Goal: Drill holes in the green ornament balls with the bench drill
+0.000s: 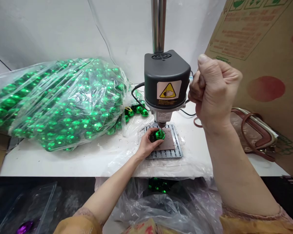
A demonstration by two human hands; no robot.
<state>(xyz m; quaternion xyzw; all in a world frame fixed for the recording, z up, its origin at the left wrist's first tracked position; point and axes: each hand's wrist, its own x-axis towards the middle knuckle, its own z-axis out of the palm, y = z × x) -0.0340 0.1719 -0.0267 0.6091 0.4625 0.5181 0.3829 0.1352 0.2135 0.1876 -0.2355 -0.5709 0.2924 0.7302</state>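
My left hand (150,142) is closed around a shiny green faceted bauble (160,134), thumb on the near side and fingers on the far side. The bauble sits under the chuck of a small black bench drill press (167,76), with the thin bit at its top; whether the bit has entered it I cannot tell. Beneath lies a brown board (169,143) on the grey slotted base (177,151). My right hand (213,87) is raised in a fist at the machine's right side. Whatever the fist grips is hidden by the fingers.
A large clear bag of green baubles (70,107) fills the table's left, with loose baubles (143,111) beside it. A handbag (255,133) and a big cardboard box (258,65) stand at right. Below the front edge hangs an open plastic bag (180,208) with green baubles inside. Dark shavings surround the base.
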